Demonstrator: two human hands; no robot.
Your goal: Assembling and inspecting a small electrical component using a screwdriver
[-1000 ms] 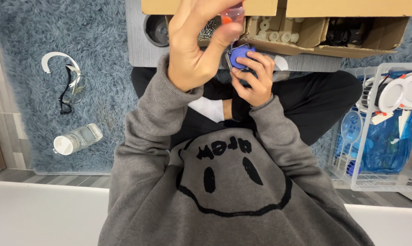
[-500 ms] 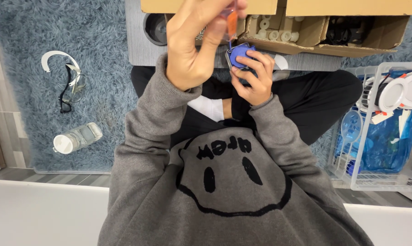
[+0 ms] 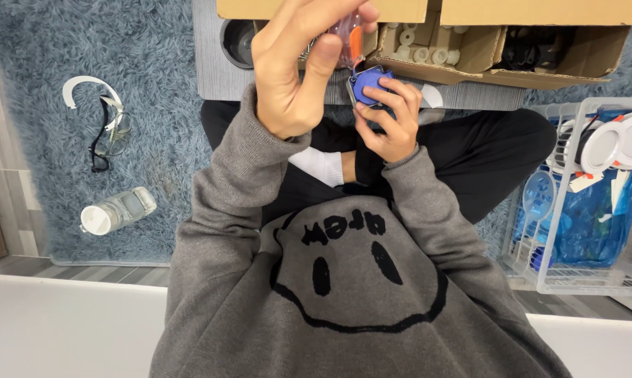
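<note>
The left hand (image 3: 298,77) gripped one orange-handled tool (image 3: 349,31), its tip against one small blue device (image 3: 367,84) clasped in the right hand (image 3: 389,119) above the lap. One water bottle (image 3: 116,210) lay well apart on the blue rug (image 3: 148,91)

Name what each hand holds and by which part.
The left hand pinches an orange-and-clear plastic tool handle between thumb and fingers. The right hand cradles a small blue plastic device by its edges.

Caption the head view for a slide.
Seated person's left hand holds an orange-handled screwdriver to a small blue plastic device gripped in the right hand, above a blue shaggy rug.
</note>
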